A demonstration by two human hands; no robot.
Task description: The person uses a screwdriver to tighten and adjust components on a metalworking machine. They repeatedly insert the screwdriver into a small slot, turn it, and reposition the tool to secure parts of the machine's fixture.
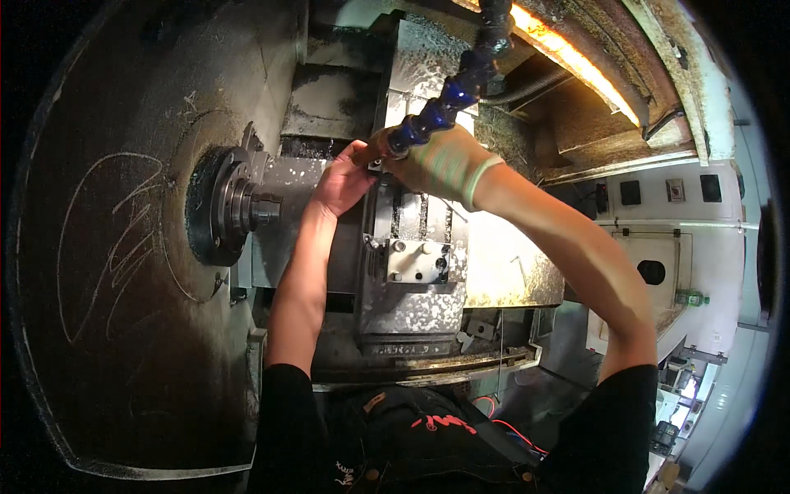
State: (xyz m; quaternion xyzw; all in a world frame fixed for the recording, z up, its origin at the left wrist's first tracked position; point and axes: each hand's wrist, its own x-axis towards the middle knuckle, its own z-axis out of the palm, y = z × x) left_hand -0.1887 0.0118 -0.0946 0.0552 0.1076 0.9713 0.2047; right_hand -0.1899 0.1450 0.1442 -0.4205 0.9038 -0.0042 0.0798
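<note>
I look into a lathe enclosure. My bare left hand [341, 177] reaches up to the top of the dark tool turret [411, 247], fingers curled on a small part beside my other hand. My right hand [440, 160], in a pale green knit glove, is closed around the tip of a blue segmented coolant hose [461, 86] that hangs from above. The nozzle end is hidden inside the glove. Both hands meet just above the turret. The round spindle chuck [234, 206] sits to the left of my left hand, apart from it.
A dark sheet-metal wall [123, 247] with scratch marks fills the left. A light bar [568, 58] glows at the upper right. A white control panel [675, 214] with buttons stands at the right. A chip-speckled tool block [420, 263] juts from the turret.
</note>
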